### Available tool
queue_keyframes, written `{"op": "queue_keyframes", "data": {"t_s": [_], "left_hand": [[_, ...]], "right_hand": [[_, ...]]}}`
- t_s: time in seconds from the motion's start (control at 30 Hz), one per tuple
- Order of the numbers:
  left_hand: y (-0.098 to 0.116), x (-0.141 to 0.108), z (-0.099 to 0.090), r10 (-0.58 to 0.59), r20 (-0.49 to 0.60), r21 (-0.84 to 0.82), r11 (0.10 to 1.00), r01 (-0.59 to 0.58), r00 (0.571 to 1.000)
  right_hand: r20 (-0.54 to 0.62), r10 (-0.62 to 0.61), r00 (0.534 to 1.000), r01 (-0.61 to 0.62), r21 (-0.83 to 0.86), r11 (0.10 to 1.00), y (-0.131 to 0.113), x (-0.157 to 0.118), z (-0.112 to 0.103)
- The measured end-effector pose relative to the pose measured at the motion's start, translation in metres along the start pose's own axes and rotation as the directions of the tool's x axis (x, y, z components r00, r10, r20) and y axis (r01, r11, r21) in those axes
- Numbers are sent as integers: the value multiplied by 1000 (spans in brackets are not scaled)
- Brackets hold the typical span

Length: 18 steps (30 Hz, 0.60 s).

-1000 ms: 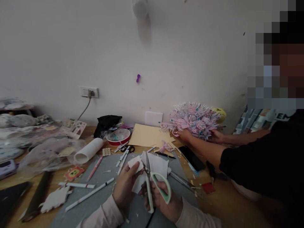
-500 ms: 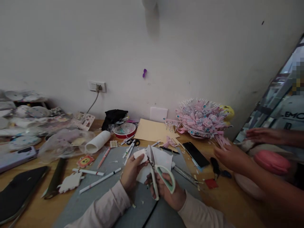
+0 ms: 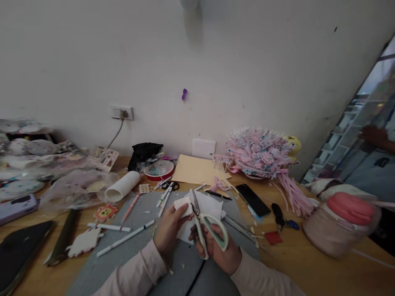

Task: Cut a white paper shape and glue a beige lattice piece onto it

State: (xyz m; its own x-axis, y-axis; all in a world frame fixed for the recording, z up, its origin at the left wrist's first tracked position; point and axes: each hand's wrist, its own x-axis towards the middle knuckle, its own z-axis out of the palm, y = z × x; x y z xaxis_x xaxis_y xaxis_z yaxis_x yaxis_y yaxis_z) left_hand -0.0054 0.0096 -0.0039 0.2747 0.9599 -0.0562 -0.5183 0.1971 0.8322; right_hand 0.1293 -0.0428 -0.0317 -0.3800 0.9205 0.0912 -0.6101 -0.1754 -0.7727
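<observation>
Between thumb and fingers, my left hand (image 3: 169, 230) pinches a small white piece of paper or card (image 3: 183, 205). My right hand (image 3: 220, 248) has its fingers in the handles of white and green scissors (image 3: 202, 230). The scissor blades point up and away, right beside the white piece, and look parted. Under both hands lies a white sheet (image 3: 212, 205) on the grey mat (image 3: 129, 263). The fingertips of my right hand are partly hidden by the handles.
Markers (image 3: 126, 238) and a white cut-out (image 3: 84, 242) lie to the left. A phone (image 3: 253, 200), keys (image 3: 279, 218) and a pink-lidded jar (image 3: 336, 224) are at the right, with a beaded pink headpiece (image 3: 262, 154) behind. Another person's hand (image 3: 372, 135) shows far right.
The other person's hands have left the pink ribbons and moved away to the right. My view has shifted slightly. My hands keep nearly the same pose with the scissors and white piece.
</observation>
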Motion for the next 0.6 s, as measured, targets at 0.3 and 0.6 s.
{"op": "queue_keyframes", "data": {"t_s": [0.3,0.6], "left_hand": [[2,0,0,22,-45,-1,1000,-22,999],[1,2,0,66,-97,-31,997,-69,993]], "right_hand": [[-20,24,1000,-24,18,1000,-4,-1,4],[-62,69,996,-70,-16,997,-9,-5,3]]}}
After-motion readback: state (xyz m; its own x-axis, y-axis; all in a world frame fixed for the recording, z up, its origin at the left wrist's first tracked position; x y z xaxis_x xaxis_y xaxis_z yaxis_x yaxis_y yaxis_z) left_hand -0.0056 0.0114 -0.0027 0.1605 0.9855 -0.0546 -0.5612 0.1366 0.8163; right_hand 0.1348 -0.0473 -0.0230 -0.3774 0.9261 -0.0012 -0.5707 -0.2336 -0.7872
